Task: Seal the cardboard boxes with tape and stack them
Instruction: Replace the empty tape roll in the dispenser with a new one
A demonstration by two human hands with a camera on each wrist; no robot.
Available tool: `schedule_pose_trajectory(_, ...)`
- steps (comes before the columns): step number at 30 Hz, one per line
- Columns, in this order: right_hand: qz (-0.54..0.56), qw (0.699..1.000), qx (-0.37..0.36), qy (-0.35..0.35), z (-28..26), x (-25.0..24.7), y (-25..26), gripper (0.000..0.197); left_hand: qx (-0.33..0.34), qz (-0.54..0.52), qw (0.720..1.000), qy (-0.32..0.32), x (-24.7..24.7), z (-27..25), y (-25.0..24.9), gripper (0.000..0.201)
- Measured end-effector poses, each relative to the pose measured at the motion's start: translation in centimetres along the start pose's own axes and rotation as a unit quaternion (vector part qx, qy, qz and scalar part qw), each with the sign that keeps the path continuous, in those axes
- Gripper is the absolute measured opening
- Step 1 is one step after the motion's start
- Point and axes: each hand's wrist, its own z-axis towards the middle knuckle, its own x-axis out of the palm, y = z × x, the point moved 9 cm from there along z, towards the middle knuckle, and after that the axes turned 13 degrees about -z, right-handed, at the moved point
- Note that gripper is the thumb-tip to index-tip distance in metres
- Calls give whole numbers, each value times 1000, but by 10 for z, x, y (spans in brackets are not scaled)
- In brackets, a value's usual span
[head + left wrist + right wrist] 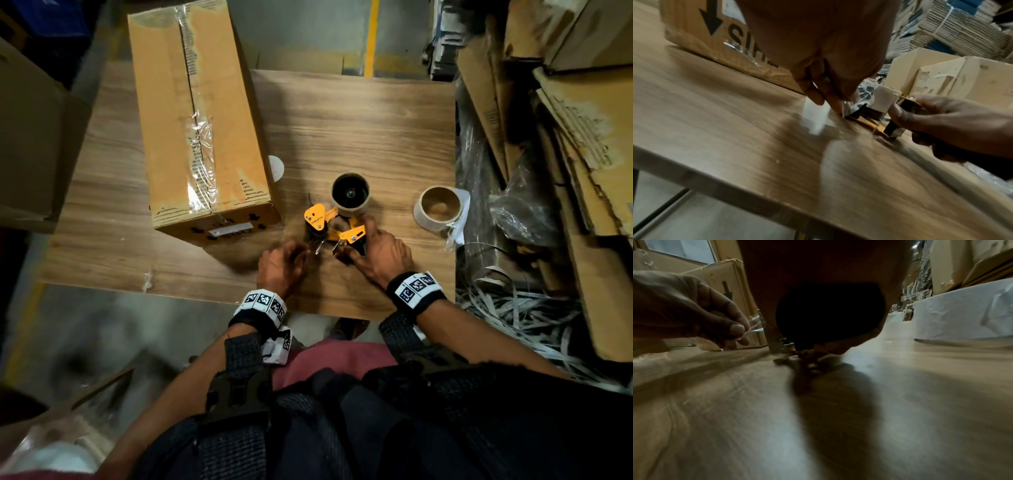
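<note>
A long cardboard box (198, 123) lies on the wooden table (376, 137), its top seam covered with clear tape. Right of it a yellow tape dispenser (334, 226) lies on its side with a tape roll (350, 194) mounted. My right hand (370, 251) grips the dispenser's black handle (828, 309). My left hand (286, 258) pinches the loose end of the clear tape (846, 104) just left of the dispenser (875, 116), fingertips (737, 330) close to the table. The box's printed end (719, 32) stands right behind my left hand.
A spare tape roll (438, 209) sits near the table's right edge. A small white disc (275, 168) lies beside the box. Flattened cartons (565, 102) and loose strapping (513, 308) pile up on the right. Another carton (30, 137) stands to the left.
</note>
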Motion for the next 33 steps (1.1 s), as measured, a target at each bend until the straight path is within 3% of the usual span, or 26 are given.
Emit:
schedule_pose_trajectory(9,-13,1000,12,3,1,1,0,75,106,127,986,9,18,-13,-21,24)
schedule_pose_trajectory(12,-20,1000,14,-1,3,1,0,73,62,137,988,25,23,-11,-15,25)
schedule_pose_trajectory(15,-20,1000,13,-3,3,2,3,72,12,105,994,-1,3,-1,3,17)
schedule_pose_trajectory(20,-20,1000,20,-7,2,1,2,76,43,105,993,-17,-8,3,-5,25)
schedule_pose_trajectory(23,-21,999,37,-7,0,3,-1,90,49,114,992,-20,-5,1,-7,31)
schedule_pose_trajectory(28,-26,997,73,-2,-1,4,-4,108,38,132,990,-14,-2,4,-10,19)
schedule_pose_trajectory(33,-53,993,100,22,-1,-6,-11,98,21,108,994,-8,-7,9,-3,14)
